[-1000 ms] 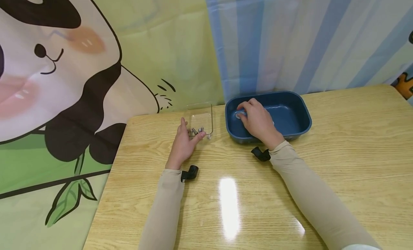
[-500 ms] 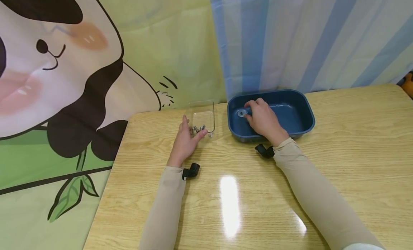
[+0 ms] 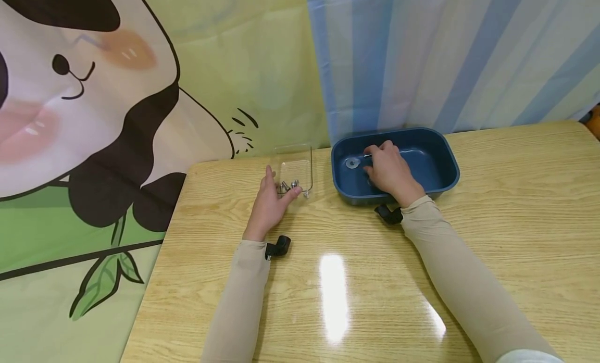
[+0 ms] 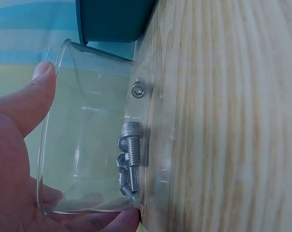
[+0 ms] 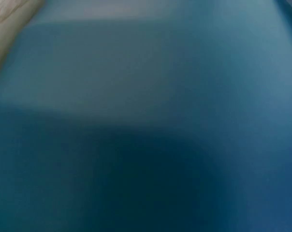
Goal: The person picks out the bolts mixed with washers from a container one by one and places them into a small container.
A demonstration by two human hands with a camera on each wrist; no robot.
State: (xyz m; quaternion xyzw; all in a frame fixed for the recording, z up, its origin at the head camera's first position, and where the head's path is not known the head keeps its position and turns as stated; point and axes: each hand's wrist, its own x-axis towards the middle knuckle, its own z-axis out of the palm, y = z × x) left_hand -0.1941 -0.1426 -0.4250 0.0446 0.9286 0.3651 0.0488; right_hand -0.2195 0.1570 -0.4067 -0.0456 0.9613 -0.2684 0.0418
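Observation:
My left hand [image 3: 269, 209] holds a clear plastic box [image 4: 95, 96], its thumb at the rim and its fingers round the lower side. Several metal screws [image 4: 131, 145] lie inside along one wall; the largest is a socket-head screw. My right hand [image 3: 391, 170] reaches down into a dark blue basin [image 3: 442, 162], with bent fingers and the thumb and index tips apart. A small shiny piece [image 3: 367, 155] shows beside the index finger, too small to identify. To its left, a clear round disc [image 3: 352, 163] lies on the basin floor. The right wrist view is blurred blue, without the fingers.
Both the box and the basin stand at the back of the wooden table [image 3: 300, 300], in front of a printed curtain [image 3: 262, 66]. The basin [image 4: 114, 21] is just beyond the box in the left wrist view.
My right hand has drawn rightward inside the basin, away from the clear disc, which now lies fully in sight. My left hand stays at the clear box.

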